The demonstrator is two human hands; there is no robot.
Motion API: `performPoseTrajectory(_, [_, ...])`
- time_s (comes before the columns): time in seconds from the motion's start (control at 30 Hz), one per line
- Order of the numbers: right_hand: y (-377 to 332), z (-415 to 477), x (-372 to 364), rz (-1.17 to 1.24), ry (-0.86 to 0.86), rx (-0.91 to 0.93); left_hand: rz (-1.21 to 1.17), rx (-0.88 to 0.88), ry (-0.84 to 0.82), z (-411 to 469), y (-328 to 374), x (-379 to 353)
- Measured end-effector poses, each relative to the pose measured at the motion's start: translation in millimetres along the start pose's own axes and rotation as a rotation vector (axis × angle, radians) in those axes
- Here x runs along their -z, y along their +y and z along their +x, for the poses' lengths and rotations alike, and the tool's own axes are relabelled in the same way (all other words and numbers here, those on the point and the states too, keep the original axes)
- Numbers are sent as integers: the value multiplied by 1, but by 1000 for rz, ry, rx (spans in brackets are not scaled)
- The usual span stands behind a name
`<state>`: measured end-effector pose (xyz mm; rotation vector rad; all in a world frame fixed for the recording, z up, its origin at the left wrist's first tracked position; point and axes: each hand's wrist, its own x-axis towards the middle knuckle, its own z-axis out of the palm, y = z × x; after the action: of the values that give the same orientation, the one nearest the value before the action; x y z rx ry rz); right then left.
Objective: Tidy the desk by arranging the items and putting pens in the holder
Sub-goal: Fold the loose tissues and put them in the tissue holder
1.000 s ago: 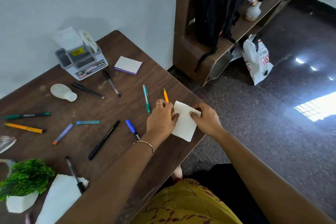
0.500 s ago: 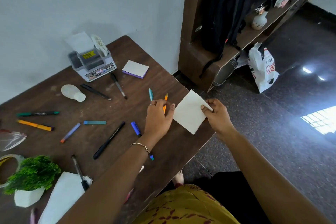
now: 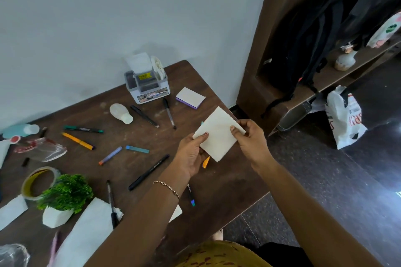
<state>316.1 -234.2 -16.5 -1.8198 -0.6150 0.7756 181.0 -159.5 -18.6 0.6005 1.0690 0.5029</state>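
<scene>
Both hands pinch the folded white paper [image 3: 219, 134] over the desk [image 3: 217, 191], left hand [image 3: 191, 154] on one corner and right hand [image 3: 252, 143] on the opposite one. The black pen [image 3: 149, 171] and green marker [image 3: 83, 129] lie loose left of the grip. The holder [image 3: 147, 86] beyond it shows no pens, so barely started imo.

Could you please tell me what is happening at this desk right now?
A person holds a white paper square over the right end of the desk, the left hand pinching its left corner and the right hand its right corner. Several pens and markers lie loose across it, not yet in the grey holder that stands by the wall.
</scene>
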Motion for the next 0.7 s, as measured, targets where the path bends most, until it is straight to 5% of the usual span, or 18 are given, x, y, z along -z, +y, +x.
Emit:
performPoseTrajectory(0.3, [-24, 24, -28, 136, -273, -53, -28, -136, 137, -12, 34, 21])
performPoseTrajectory(0.4, [-34, 21, -42, 24, -255, 105, -39, -98, 164, -12, 42, 28])
performPoseTrajectory(0.57, [-38, 19, -64, -363, -301, 663, -126, -88, 191, -7, 56, 39])
performPoseTrajectory(0.7, [-44, 21, -77, -557, -341, 758, -212, -77, 126, -3, 71, 46])
